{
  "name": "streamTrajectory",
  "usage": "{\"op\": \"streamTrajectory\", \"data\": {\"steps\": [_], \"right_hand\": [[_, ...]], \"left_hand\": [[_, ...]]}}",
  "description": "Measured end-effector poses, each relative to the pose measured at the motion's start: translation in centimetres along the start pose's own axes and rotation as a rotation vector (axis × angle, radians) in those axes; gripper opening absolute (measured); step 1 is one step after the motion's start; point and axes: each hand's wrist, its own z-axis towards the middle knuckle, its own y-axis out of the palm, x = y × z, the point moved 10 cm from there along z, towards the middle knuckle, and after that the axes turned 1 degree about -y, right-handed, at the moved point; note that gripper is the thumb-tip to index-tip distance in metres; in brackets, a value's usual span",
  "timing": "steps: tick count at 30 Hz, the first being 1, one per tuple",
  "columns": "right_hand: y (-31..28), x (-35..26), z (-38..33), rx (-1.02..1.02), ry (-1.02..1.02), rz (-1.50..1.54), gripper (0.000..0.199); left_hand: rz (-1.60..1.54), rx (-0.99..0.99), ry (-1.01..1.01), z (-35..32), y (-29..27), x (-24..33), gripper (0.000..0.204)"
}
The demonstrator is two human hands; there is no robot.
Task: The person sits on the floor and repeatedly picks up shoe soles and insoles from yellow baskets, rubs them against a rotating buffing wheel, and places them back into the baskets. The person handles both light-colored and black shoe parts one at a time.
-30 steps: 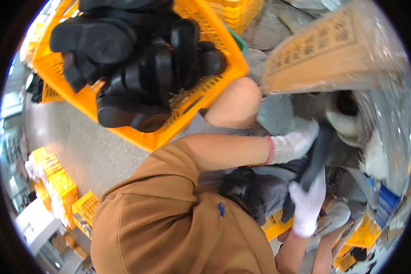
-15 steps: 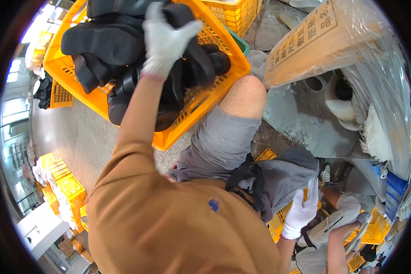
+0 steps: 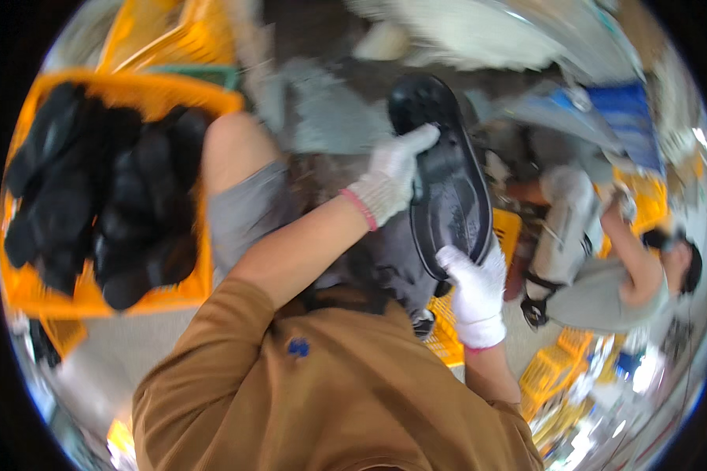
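Observation:
Both my hands wear white knit gloves and hold one long black oval plastic part (image 3: 446,184) in front of me. My left hand (image 3: 390,176) grips its left edge near the upper end. My right hand (image 3: 473,281) holds its lower end from below. The part stands nearly upright with its hollow side toward me. To my left an orange crate (image 3: 25,292) is piled with several black moulded parts (image 3: 106,196). My bare knee (image 3: 232,145) rests beside the crate.
Another person (image 3: 605,271) in grey crouches at the right among yellow crates (image 3: 562,365). A yellow crate (image 3: 449,334) lies under my right hand. Plastic-wrapped bundles (image 3: 479,31) and a blue object (image 3: 617,110) sit at the top.
My left hand has left the orange crate and swung right onto the black oval part. My right hand has risen and now holds that part's lower end. The view has turned right.

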Motion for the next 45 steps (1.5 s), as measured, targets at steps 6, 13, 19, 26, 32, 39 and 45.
{"op": "streamTrajectory", "data": {"steps": [6,13,19,26,32,39,45], "right_hand": [[0.7,-6.0,8.9,0.066,-0.447,0.423,0.062],[4.7,-8.4,24.2,0.067,-0.628,-0.474,0.040],[2.0,-6.9,14.1,0.065,-0.551,-0.252,0.088],[-1.5,-4.3,19.8,0.365,-0.545,-0.053,0.076],[1.0,-6.7,24.0,0.148,-0.298,-0.076,0.058],[5.0,-8.9,10.0,0.002,-0.807,-1.178,0.066],[7.7,-9.1,5.9,-0.057,-1.003,-0.810,0.052]], "left_hand": [[0.094,-0.033,0.061,8.2,6.1,5.6,0.051],[1.411,0.000,0.230,1.1,0.4,15.2,0.066],[0.417,0.068,0.458,9.3,-1.5,6.2,0.079],[0.756,0.148,0.323,11.9,2.8,11.7,0.071],[1.495,0.273,0.201,3.1,0.6,11.2,0.080],[0.693,-0.096,0.204,11.6,3.0,7.0,0.033],[-0.081,-0.308,-0.011,3.2,0.8,4.9,0.062]]}}
